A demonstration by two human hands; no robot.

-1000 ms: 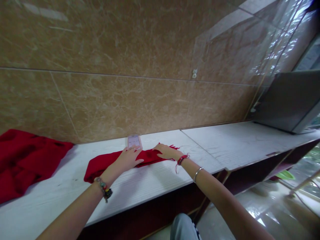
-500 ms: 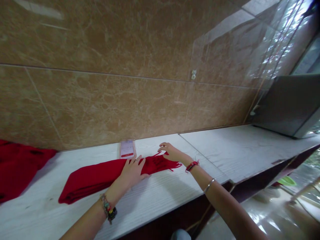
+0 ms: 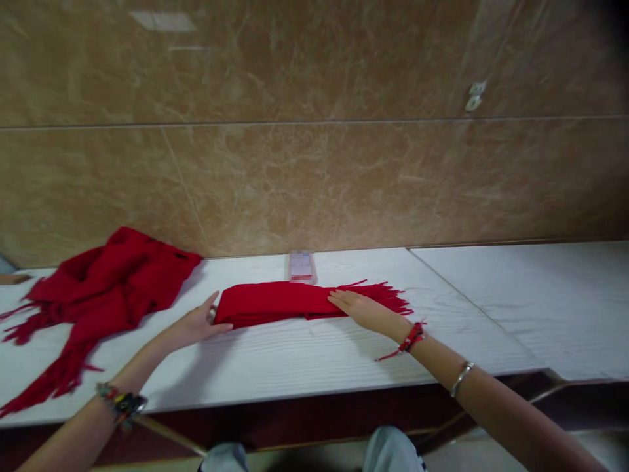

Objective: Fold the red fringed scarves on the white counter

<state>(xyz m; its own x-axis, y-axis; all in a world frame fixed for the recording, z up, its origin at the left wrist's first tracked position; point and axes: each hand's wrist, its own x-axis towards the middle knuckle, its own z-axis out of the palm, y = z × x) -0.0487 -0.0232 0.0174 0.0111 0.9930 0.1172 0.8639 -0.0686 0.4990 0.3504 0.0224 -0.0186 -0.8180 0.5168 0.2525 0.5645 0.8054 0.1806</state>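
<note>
A folded red scarf [image 3: 275, 300] lies lengthwise on the white tabletop, its fringe spread toward the right. My left hand [image 3: 199, 320] is at the scarf's folded left end, thumb and fingers apart around the edge. On top of the scarf, near its fringed end, my right hand [image 3: 361, 309] rests flat with fingers stretched out. A small clear-covered card or phone-like item [image 3: 301, 266] sits just behind the scarf, against the wall.
To the left a second red fringed scarf [image 3: 118, 282] lies crumpled on the white table [image 3: 275, 367]. A brown tiled wall [image 3: 314, 183] rises along the table's back edge. A seam crosses the tabletop at right, and my knees [image 3: 393, 449] show below the front edge.
My left hand has gone from the scarf's middle to its folded left end. My right hand has moved from the fringe to lie flat on the scarf. The view has turned left and levelled.
</note>
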